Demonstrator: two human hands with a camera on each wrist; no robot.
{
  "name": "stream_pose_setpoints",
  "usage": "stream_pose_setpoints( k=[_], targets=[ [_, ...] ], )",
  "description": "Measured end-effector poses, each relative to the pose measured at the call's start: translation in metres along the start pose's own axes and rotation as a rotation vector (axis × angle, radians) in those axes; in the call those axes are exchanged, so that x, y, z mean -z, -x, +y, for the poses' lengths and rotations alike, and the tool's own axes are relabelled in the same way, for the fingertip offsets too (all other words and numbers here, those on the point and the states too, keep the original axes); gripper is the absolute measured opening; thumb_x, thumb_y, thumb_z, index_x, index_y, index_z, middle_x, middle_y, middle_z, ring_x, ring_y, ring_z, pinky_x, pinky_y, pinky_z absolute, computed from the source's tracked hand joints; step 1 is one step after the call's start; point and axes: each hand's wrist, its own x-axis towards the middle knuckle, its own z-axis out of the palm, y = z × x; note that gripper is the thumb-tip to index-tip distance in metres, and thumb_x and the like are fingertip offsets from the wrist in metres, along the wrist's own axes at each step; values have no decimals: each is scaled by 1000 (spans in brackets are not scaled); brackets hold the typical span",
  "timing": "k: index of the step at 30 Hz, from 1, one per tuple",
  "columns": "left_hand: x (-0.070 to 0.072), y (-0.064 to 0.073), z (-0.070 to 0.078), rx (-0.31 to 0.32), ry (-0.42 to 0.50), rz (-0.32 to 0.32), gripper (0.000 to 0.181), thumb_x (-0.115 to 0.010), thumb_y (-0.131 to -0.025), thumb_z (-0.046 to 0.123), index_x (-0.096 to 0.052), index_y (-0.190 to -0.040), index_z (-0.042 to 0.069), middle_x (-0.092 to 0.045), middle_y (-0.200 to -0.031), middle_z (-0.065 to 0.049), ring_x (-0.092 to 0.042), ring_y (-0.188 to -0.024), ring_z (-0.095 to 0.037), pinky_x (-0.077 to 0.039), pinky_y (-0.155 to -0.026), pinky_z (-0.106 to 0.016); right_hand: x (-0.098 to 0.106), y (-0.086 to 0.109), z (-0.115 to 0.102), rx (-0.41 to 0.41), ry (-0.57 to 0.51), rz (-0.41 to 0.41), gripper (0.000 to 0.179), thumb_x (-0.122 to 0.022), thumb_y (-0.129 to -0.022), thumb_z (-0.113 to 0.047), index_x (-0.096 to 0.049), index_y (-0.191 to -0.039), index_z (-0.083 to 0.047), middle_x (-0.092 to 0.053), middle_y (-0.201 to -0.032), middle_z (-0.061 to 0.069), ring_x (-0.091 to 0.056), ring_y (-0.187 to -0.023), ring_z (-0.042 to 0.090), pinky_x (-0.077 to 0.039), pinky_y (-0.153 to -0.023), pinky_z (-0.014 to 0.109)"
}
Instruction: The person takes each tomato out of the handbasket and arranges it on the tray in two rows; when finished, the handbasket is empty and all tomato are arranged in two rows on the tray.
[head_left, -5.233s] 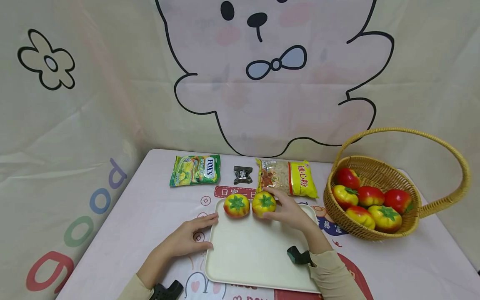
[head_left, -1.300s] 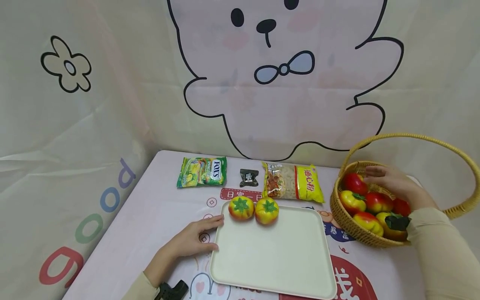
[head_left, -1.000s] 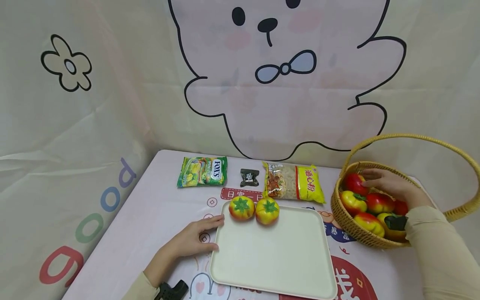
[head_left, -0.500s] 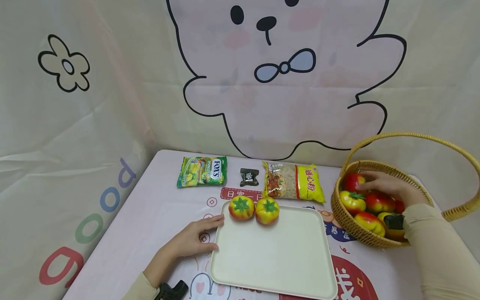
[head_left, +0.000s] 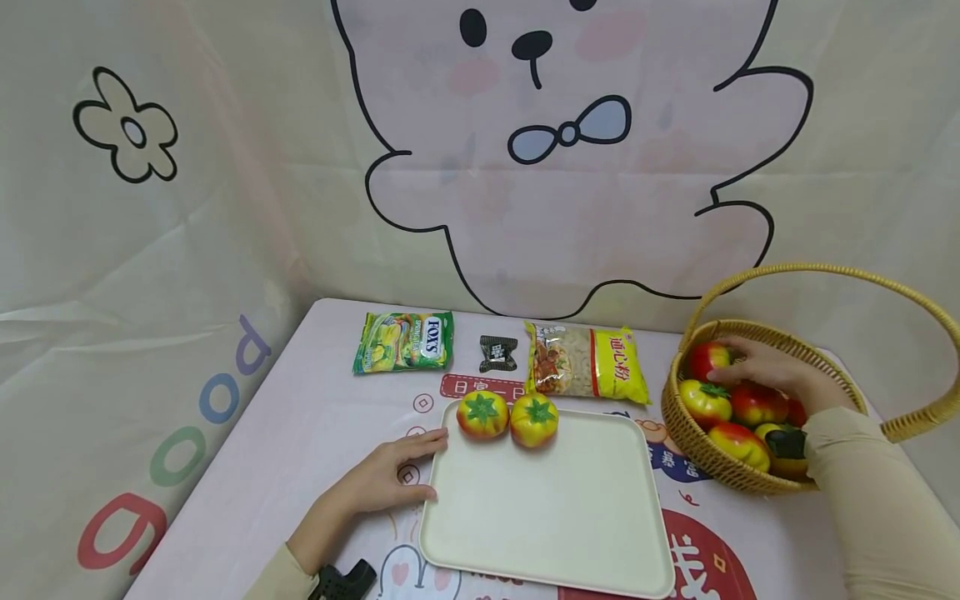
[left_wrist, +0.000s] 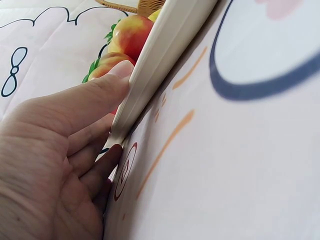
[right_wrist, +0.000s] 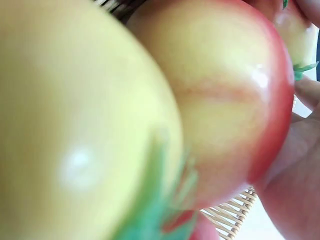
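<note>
In the head view my left hand (head_left: 382, 479) rests against the left edge of a cream tray (head_left: 547, 517), thumb and fingers spread along its rim. Two red-and-yellow tomatoes (head_left: 482, 415) with green star-shaped tops sit side by side at the tray's far left corner. My right hand (head_left: 787, 375) reaches into a wicker basket (head_left: 684, 437) and grips a red tomato (head_left: 703, 360) at its back left, thumb and fingers on either side. Several more tomatoes (head_left: 738, 446) lie around it; the wrist and its camera partly cover some. Close tomatoes (right_wrist: 225, 90) fill most of the right wrist view.
Along the back of the table lie a green FOX'S candy bag (head_left: 403, 342), a small black packet (head_left: 498, 354) and a yellow-ended food bag (head_left: 585, 362). The basket's tall handle (head_left: 817, 268) arches over its opening. A printed cloth (head_left: 292, 433) covers the table.
My right hand has left the second tomato on the tray, moved right into the basket and closed round a red tomato. My left hand has stayed at the tray's edge.
</note>
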Motion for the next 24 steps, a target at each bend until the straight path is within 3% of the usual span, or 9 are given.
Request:
stream_pose_setpoints(
  k=[7,16,24],
  targets=[
    [-1,0,-1,-3,-2,4,70,-74,-77,47,-53,-137,19,-40,-147,16,-33,-141,-18,-30,-114,-46,-3,1,-5,32,5,45,90,-61,-88,-44,-12,-148,1,-25,-136,36,-40,-113,53,-52,-81,57],
    [0,1,1,9,5,0,70,-75,-76,46,-53,-137,19,-41,-147,16,-33,-140,-17,-31,-114,-47,-2,5,-18,94,93,177,88,-66,-85,-43,-23,-143,8,-34,-131,34,-40,-110,48,-42,-91,67],
    [1,0,1,11,4,-1,69,-75,-76,46,-53,-137,20,-40,-147,17,-33,-141,-17,-30,-114,-46,-1,10,-21,110,137,217,91,-67,-83,-48,-25,-141,9,-37,-130,33,-41,-110,48,-41,-91,68]
  ],
)
